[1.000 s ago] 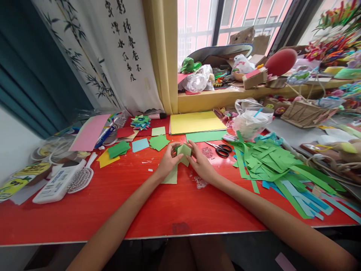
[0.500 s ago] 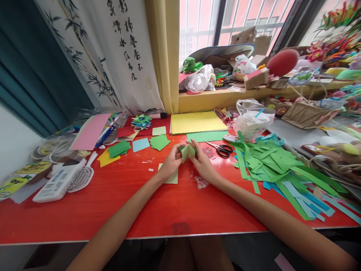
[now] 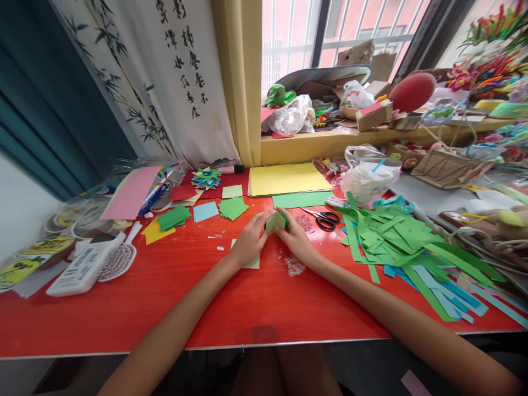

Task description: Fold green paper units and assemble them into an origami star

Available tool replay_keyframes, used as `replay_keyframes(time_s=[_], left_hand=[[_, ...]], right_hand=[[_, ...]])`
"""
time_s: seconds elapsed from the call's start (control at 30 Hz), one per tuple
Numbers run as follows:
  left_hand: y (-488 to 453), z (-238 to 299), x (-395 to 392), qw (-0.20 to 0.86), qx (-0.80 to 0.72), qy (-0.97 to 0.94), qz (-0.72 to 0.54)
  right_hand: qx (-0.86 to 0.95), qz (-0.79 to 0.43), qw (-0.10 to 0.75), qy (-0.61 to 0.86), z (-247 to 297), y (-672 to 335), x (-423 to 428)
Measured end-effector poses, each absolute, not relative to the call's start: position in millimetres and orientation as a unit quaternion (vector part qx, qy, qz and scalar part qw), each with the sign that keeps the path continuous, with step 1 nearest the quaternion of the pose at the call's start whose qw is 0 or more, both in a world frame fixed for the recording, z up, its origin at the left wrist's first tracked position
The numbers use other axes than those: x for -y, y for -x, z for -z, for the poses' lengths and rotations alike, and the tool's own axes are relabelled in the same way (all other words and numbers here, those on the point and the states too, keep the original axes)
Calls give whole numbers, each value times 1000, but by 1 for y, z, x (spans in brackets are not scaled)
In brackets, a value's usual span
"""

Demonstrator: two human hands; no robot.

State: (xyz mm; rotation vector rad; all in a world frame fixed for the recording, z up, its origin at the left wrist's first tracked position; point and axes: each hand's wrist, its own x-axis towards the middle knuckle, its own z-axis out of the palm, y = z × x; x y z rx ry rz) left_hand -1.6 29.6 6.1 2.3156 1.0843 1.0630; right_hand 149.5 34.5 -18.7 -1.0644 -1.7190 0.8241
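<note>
Both my hands meet at the middle of the red table (image 3: 231,308). My left hand (image 3: 248,242) and my right hand (image 3: 296,240) pinch a small folded light-green paper (image 3: 275,221) between their fingertips, low over the table top. A flat light-green paper square (image 3: 252,262) lies under my left hand, mostly hidden by it. Black-handled scissors (image 3: 323,218) rest just right of my right hand.
A pile of green and blue paper strips (image 3: 396,236) fills the right side. Yellow sheets (image 3: 284,179), green squares (image 3: 233,207), a blue square (image 3: 205,211) and a folded paper star (image 3: 205,177) lie behind my hands. At the left edge are a hairbrush (image 3: 117,261) and a calculator (image 3: 78,272).
The folded green paper has been pressed smaller and lower between my fingers, and my hands have closed together round it. Nothing else on the table moved.
</note>
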Motion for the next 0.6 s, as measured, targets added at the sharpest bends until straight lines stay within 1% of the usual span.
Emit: replay_keyframes(time_s=[0.1,0.33,0.47,0.6], left_hand=[[2,-7,-29,159,-394,-829,-364],[4,-6,-30,139,-396,-836,-353],[3,0,-29,149,-443,-816,-340],[3,4,-31,196,-480,-782,-347]], right_hand=[[702,-338,455,431,17,-150,-35],[686,-365,487,400,19,-148,-36],[684,-376,489,390,21,-147,-35],[672,-390,493,391,23,-146,-35]])
